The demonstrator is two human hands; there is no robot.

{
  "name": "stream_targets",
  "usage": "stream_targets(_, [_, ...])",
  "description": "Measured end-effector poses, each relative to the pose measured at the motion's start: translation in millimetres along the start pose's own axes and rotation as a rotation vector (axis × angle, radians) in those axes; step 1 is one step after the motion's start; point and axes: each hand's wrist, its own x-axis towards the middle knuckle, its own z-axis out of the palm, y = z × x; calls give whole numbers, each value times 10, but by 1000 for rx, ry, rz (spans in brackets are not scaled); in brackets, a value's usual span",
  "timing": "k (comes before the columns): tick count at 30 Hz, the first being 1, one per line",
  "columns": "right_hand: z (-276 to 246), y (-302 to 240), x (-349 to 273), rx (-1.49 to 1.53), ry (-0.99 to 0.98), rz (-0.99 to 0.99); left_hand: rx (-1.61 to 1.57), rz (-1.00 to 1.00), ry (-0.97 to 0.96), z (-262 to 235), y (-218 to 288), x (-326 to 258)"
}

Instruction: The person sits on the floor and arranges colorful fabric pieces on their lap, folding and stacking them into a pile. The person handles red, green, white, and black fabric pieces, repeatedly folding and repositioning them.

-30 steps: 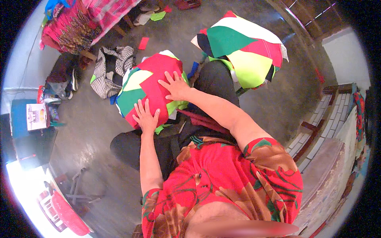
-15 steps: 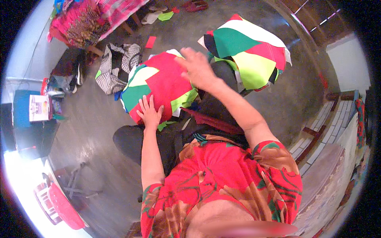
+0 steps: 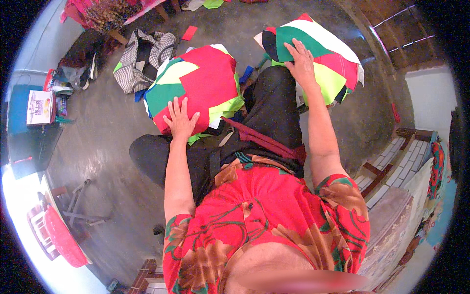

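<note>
Left hand [image 3: 180, 119] is lying flat, fingers spread, gripping nothing, on the near edge of the left patchwork cushion [image 3: 196, 85], while right hand [image 3: 301, 61] is pressing open-palmed on the far-right patchwork cushion [image 3: 320, 54], both cushions sitting on the grey concrete floor [image 3: 98, 147] beside the knees.

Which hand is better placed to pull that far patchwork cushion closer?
The right hand, most likely: it lies flat on the far patchwork cushion. The left hand rests on the other cushion, by the knee.
</note>
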Motion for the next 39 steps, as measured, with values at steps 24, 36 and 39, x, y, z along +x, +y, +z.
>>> stream_targets(24, [-239, -1367, -58, 766, 15, -48, -376, 119, 279, -392, 201, 1])
stream_targets(36, [622, -2004, -765, 539, -430, -794, -2099, -455, -392, -246, 393, -412])
stream_targets(39, [576, -2050, -693, 679, -382, -723, -1984, -456, -296, -17, 320, -402])
